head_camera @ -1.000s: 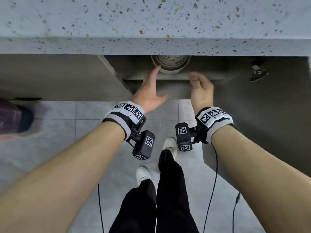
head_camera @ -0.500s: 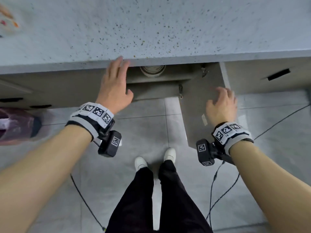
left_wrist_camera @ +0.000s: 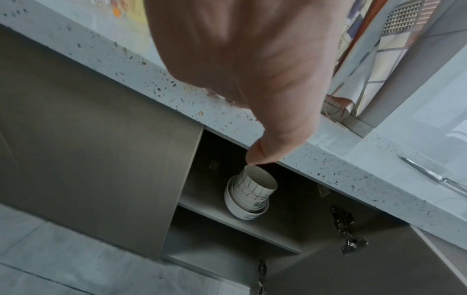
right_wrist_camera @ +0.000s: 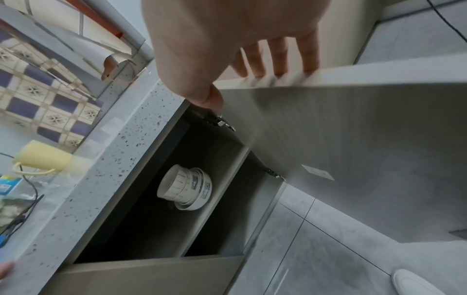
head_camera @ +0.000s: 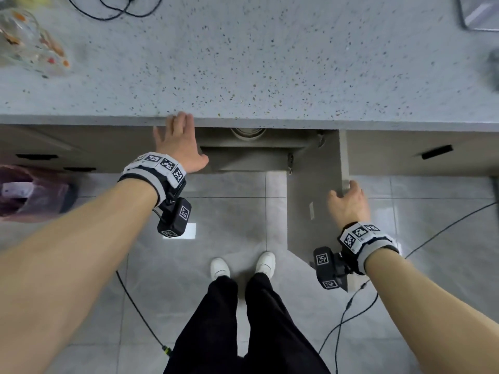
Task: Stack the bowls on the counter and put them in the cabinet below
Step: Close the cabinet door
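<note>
Stack of white nested ceramic bowls [left_wrist_camera: 248,196] standing on the upper shelf [left_wrist_camera: 215,212] inside the open grey-brown cabinet [right_wrist_camera: 141,225], under the front edge of the speckled grey stone counter [head_camera: 243,63]. Left hand [head_camera: 179,143] flat, fingers straight against that counter edge, holding nothing. Right hand [head_camera: 348,202] gripping the top edge of the swung-out cabinet door [right_wrist_camera: 353,149], fingers [right_wrist_camera: 278,57] hooked over it.

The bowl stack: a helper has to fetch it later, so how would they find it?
Under the speckled counter, one cabinet door stands open. The bowl stack sits on the upper shelf inside: nested white bowls with printed labels, the only things seen there.
</note>
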### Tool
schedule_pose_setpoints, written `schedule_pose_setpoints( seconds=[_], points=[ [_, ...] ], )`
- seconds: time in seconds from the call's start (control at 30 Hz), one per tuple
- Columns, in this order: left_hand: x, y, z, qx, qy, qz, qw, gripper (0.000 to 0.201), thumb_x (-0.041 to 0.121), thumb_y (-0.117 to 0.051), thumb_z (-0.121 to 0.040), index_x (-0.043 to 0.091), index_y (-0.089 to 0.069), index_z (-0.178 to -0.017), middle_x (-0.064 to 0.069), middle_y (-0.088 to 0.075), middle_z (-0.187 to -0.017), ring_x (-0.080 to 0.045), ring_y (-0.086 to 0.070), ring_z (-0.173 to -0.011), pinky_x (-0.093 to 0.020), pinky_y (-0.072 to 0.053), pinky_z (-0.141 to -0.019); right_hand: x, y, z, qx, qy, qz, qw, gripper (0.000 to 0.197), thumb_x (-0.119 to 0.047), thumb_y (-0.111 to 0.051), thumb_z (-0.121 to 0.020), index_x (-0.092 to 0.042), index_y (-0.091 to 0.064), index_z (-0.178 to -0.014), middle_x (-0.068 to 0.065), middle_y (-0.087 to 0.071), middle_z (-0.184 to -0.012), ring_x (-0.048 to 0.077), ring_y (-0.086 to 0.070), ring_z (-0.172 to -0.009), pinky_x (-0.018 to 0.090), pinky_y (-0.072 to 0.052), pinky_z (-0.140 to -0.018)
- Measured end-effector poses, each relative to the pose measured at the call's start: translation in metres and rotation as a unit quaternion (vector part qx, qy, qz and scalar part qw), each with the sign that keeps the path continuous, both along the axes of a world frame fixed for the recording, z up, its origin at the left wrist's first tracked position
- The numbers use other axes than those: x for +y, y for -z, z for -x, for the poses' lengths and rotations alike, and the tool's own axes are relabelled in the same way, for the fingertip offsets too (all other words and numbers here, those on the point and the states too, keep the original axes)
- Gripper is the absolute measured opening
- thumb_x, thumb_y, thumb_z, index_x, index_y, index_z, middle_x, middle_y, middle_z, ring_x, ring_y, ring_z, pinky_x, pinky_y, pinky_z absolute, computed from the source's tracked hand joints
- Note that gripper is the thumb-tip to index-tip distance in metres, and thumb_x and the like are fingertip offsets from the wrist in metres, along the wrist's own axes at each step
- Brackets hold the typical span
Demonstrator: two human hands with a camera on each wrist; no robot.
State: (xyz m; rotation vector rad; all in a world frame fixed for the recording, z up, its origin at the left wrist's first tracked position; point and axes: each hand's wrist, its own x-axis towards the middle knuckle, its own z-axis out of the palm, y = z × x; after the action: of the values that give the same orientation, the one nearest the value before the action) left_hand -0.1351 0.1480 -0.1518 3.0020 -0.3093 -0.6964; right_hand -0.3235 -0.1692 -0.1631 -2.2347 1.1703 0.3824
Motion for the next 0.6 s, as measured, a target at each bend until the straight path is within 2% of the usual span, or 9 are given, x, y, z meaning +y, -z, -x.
schedule_pose_setpoints(
  seconds=[0.1, 0.2, 0.27, 0.37, 0.43, 0.5, 0.6],
  points=[
    [-0.005, -0.005, -0.006, 0.009, 0.004, -0.015, 1.000, 0.099, 0.042, -0.067, -0.080, 0.014, -0.009, -0.155, -0.006, -0.006, -0.164, -0.030, -0.002, -0.152, -0.059, -0.007, -0.121, -0.001, -0.007, -0.009, 0.020, -0.020, -0.029, 0.999, 0.043, -0.025, -0.047, -0.082, -0.007, -0.054, -0.121, 0.018, -0.061, -0.120, 0.034, -0.060, -0.103, 0.037, -0.045, -0.092],
    [-0.005, -0.009, -0.010, 0.017, 0.009, -0.026, 0.999, 0.099, 0.043, -0.067, -0.080, 0.012, -0.011, -0.155, -0.007, -0.009, -0.163, -0.029, -0.008, -0.151, -0.056, -0.013, -0.121, 0.002, -0.008, -0.023, 0.052, -0.044, -0.054, 0.996, 0.041, -0.028, -0.042, -0.076, -0.006, -0.063, -0.104, 0.018, -0.065, -0.107, 0.032, -0.058, -0.082, 0.031, -0.045, -0.075],
    [-0.004, -0.011, -0.009, 0.021, 0.010, -0.028, 0.999, 0.098, 0.042, -0.066, -0.080, 0.012, -0.011, -0.156, -0.007, -0.010, -0.162, -0.028, -0.011, -0.151, -0.056, -0.015, -0.120, 0.008, -0.011, -0.031, 0.067, -0.059, -0.063, 0.994, 0.039, -0.029, -0.043, -0.078, -0.003, -0.065, -0.098, 0.016, -0.066, -0.097, 0.030, -0.059, -0.075, 0.028, -0.043, -0.068],
    [-0.004, -0.012, -0.008, 0.008, 0.000, -0.010, 1.000, 0.093, 0.040, -0.065, -0.081, 0.011, -0.015, -0.155, -0.007, -0.015, -0.161, -0.028, -0.015, -0.149, -0.057, -0.015, -0.119, 0.018, -0.014, -0.044, 0.061, -0.066, -0.095, 0.991, 0.029, -0.027, -0.046, -0.084, -0.005, -0.063, -0.076, 0.008, -0.061, -0.070, 0.024, -0.056, -0.061, 0.025, -0.039, -0.053],
    [-0.003, -0.012, -0.008, -0.004, -0.007, 0.005, 1.000, 0.087, 0.036, -0.064, -0.081, 0.012, -0.020, -0.153, -0.008, -0.019, -0.159, -0.029, -0.019, -0.148, -0.057, -0.015, -0.119, 0.025, -0.016, -0.053, 0.052, -0.064, -0.115, 0.990, 0.029, -0.026, -0.048, -0.086, -0.009, -0.057, -0.065, 0.004, -0.054, -0.061, 0.022, -0.051, -0.057, 0.025, -0.036, -0.051],
    [-0.001, -0.012, -0.008, -0.021, -0.001, 0.012, 1.000, 0.080, 0.032, -0.063, -0.081, 0.012, -0.028, -0.149, -0.009, -0.027, -0.154, -0.030, -0.026, -0.144, -0.056, -0.017, -0.118, 0.035, -0.017, -0.064, 0.042, -0.059, -0.131, 0.989, 0.030, -0.027, -0.050, -0.087, -0.010, -0.056, -0.063, 0.004, -0.054, -0.060, 0.022, -0.051, -0.057, 0.025, -0.036, -0.052],
    [0.006, -0.013, -0.014, -0.059, 0.021, 0.017, 0.998, 0.065, 0.027, -0.060, -0.081, 0.012, -0.041, -0.141, -0.010, -0.041, -0.141, -0.032, -0.038, -0.133, -0.055, -0.022, -0.115, 0.056, -0.018, -0.081, 0.011, -0.026, -0.162, 0.986, 0.023, -0.022, -0.053, -0.086, -0.010, -0.058, -0.067, 0.006, -0.056, -0.066, 0.025, -0.055, -0.066, 0.032, -0.048, -0.064]
  ],
)
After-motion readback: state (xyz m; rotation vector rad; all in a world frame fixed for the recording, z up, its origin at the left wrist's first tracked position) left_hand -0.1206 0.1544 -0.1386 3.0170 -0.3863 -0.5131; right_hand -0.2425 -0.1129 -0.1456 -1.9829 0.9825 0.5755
